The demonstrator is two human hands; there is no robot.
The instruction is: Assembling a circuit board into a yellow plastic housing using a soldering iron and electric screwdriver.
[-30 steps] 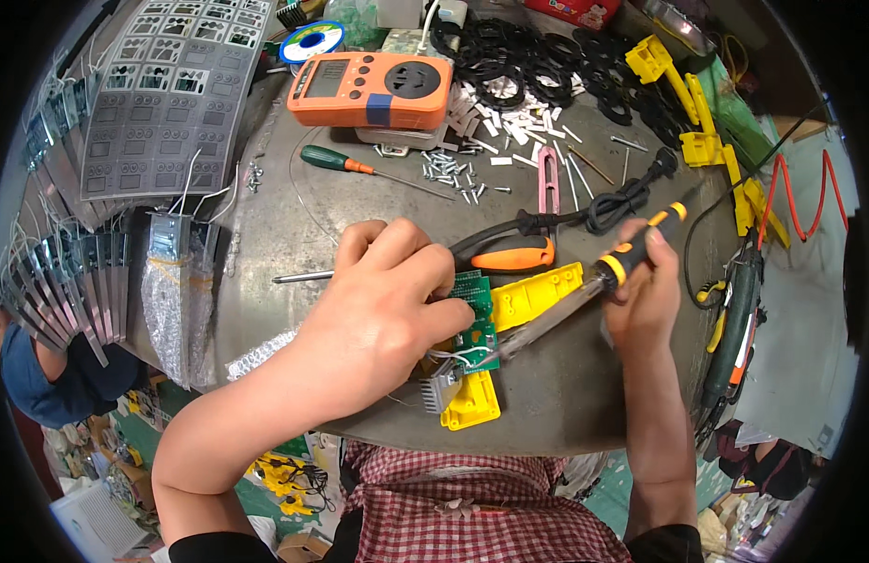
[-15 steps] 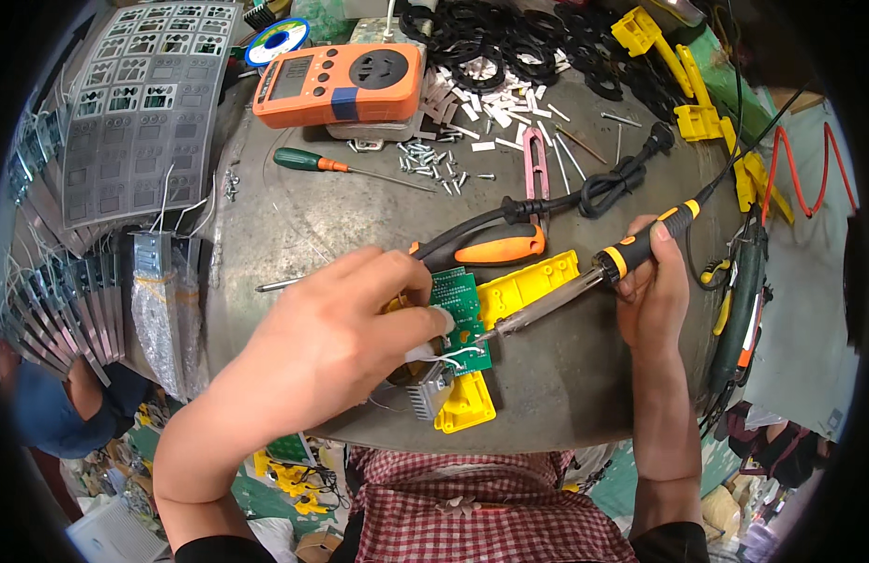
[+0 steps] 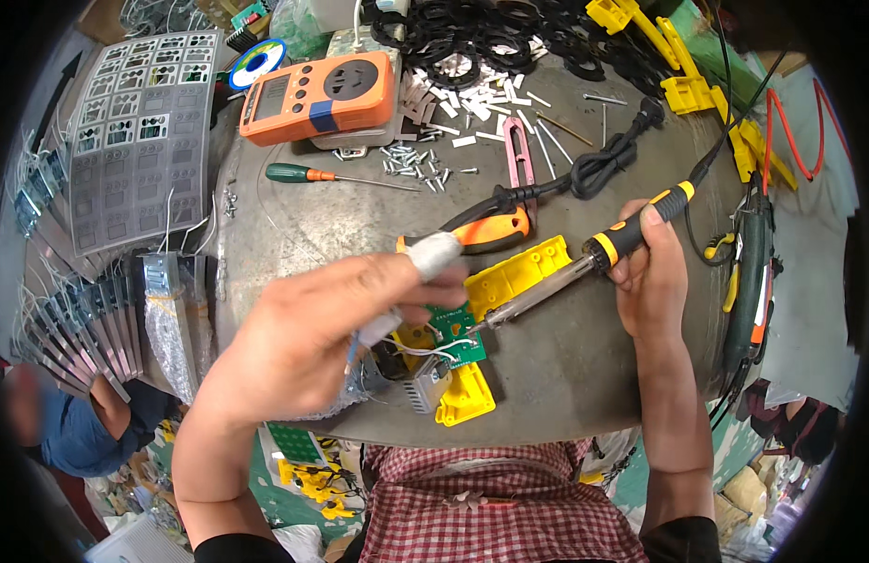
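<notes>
The green circuit board (image 3: 458, 336) lies near the front edge of the grey tabletop (image 3: 294, 235), between yellow plastic parts. The left hand (image 3: 312, 338) hovers over it, taped fingers pinching a thin strip. The right hand (image 3: 652, 281) has its grip closed around a soldering iron (image 3: 585, 263), tip touching the board. Farther back lie orange-handled pliers (image 3: 477, 233), a green screwdriver (image 3: 331, 175) and an orange meter (image 3: 320, 96).

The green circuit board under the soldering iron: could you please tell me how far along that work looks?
Done: the green circuit board sits in its yellow housing, white wires reaching it. In hand: the right hand holds the soldering iron, tip at the board's edge, while the left hand hovers beside it. Left: which joints are finished cannot be told; stacked boards wait at the left.
</notes>
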